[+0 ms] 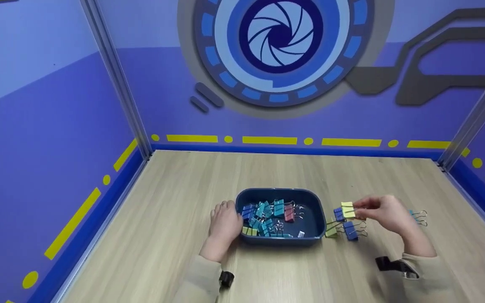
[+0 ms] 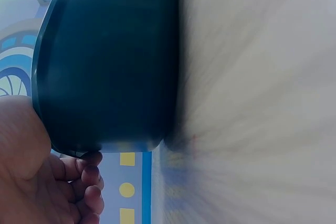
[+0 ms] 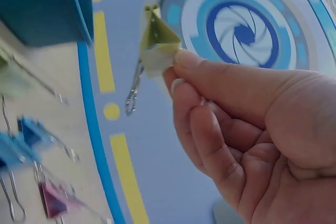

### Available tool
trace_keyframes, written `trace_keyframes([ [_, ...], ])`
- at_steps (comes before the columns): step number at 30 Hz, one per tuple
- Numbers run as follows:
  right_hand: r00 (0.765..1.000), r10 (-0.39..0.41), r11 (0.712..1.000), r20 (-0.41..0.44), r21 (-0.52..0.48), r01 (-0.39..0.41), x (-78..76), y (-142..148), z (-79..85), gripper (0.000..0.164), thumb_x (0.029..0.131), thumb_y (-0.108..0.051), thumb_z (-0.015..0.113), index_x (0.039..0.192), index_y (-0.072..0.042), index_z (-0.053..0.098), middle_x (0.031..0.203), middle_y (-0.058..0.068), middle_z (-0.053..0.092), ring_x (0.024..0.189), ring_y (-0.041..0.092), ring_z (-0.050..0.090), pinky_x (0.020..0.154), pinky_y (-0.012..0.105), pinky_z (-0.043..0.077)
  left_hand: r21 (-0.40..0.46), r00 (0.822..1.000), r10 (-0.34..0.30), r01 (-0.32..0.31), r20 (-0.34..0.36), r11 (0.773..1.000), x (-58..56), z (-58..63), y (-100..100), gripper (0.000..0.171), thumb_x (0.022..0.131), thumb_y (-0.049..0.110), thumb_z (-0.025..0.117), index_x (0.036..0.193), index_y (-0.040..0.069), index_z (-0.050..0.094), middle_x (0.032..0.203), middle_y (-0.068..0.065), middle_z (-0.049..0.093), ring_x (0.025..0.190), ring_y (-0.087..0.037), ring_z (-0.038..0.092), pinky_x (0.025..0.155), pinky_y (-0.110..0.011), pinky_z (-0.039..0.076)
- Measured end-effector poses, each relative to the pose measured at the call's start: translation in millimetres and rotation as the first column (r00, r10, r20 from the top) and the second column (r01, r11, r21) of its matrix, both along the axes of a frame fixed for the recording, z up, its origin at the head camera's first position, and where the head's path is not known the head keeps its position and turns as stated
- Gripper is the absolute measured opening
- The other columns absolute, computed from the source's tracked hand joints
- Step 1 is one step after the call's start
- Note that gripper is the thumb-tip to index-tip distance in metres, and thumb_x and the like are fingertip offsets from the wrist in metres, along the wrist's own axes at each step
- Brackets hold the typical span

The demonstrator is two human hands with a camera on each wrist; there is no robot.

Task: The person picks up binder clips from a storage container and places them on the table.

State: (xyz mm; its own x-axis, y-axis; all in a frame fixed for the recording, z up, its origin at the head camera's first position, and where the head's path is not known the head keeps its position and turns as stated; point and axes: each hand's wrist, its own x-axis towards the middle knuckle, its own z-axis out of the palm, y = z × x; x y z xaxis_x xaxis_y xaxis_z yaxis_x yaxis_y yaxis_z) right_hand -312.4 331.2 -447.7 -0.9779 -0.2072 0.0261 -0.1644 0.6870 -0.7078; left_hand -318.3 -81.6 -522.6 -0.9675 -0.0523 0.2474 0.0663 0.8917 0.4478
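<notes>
My right hand (image 1: 387, 213) pinches a yellow binder clip (image 1: 347, 209) between thumb and fingers, raised above the table to the right of a dark blue tray (image 1: 282, 241). In the right wrist view the yellow clip's wire handle hangs down past its body. My left hand (image 1: 225, 223) rests against the tray's left side; in the left wrist view its thumb side touches the rim, with fingers bent beside the corner. Inside the tray lie several binder clips in teal, blue, yellow-green and red, including a teal clip (image 1: 279, 208) and a red clip (image 1: 289, 213).
Beneath and beside my right hand, a blue clip (image 1: 350, 230) and a yellow-green clip (image 1: 331, 229) lie on the wooden table (image 1: 192, 181). A pink clip (image 3: 52, 200) shows in the right wrist view. Farther right, wire handles (image 1: 421, 217) stick out behind my wrist. Printed panels (image 1: 158, 92) enclose the table.
</notes>
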Motion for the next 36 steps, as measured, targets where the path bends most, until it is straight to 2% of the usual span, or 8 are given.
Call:
trace_keyframes([
  [6,0.998,-0.038,0.999,0.048,0.026,0.036,-4.7,34.8,-7.4,0.034,0.091,-0.021,0.076,0.115,0.003,0.073,0.101,0.011,0.077,0.079,0.006,0.066,0.068,0.026,0.054,-0.004,0.999,-0.002,0.002,-0.036,1.000,-0.3,-1.0,-0.3,0.022,0.090,0.013,0.067,0.106,-0.001,0.064,0.099,-0.015,0.065,0.096,-0.035,0.059,0.083,-0.046,0.043],
  [10,0.991,-0.073,0.996,0.109,0.062,0.066,-4.2,55.5,-11.2,0.034,0.090,-0.016,0.076,0.115,0.006,0.072,0.100,0.010,0.076,0.080,0.009,0.066,0.069,0.027,0.055,0.008,1.000,-0.003,0.003,-0.010,1.000,0.0,-1.4,-0.3,0.024,0.091,0.013,0.066,0.108,-0.002,0.064,0.101,-0.015,0.065,0.098,-0.035,0.059,0.085,-0.046,0.042],
  [13,0.989,-0.068,0.994,0.128,0.095,0.056,-5.3,64.8,-12.7,0.030,0.089,-0.013,0.077,0.111,0.007,0.072,0.095,0.008,0.076,0.079,0.011,0.065,0.068,0.028,0.054,0.011,1.000,0.000,0.000,0.002,1.000,-0.6,-0.4,-0.7,0.026,0.092,0.014,0.066,0.113,-0.003,0.063,0.104,-0.016,0.065,0.101,-0.035,0.059,0.087,-0.046,0.042],
  [20,0.983,-0.051,0.990,0.174,0.140,0.027,-9.4,68.5,-24.9,0.018,0.084,-0.008,0.079,0.096,0.004,0.074,0.082,0.003,0.072,0.074,0.013,0.064,0.066,0.030,0.052,0.016,1.000,-0.001,0.001,-0.007,1.000,-0.3,-0.1,-1.0,0.028,0.092,0.014,0.066,0.114,-0.003,0.063,0.105,-0.016,0.066,0.101,-0.035,0.059,0.088,-0.047,0.043],
  [26,0.981,-0.049,0.989,0.187,0.147,0.022,-11.6,69.3,-36.2,0.016,0.081,-0.003,0.079,0.093,0.006,0.073,0.082,0.004,0.073,0.073,0.013,0.064,0.065,0.028,0.053,0.013,1.000,-0.005,0.006,-0.016,1.000,-0.1,-1.7,-0.2,0.027,0.091,0.013,0.066,0.113,-0.003,0.064,0.105,-0.016,0.066,0.100,-0.035,0.059,0.087,-0.047,0.043],
  [36,0.979,-0.068,0.987,0.191,0.155,0.038,-14.2,63.8,-44.1,0.014,0.080,-0.003,0.079,0.090,0.005,0.073,0.080,0.003,0.072,0.072,0.013,0.064,0.063,0.027,0.053,0.013,1.000,-0.005,0.005,-0.010,1.000,-0.7,-0.4,-0.1,0.025,0.091,0.013,0.066,0.110,-0.003,0.063,0.103,-0.017,0.065,0.102,-0.037,0.059,0.088,-0.048,0.043],
])
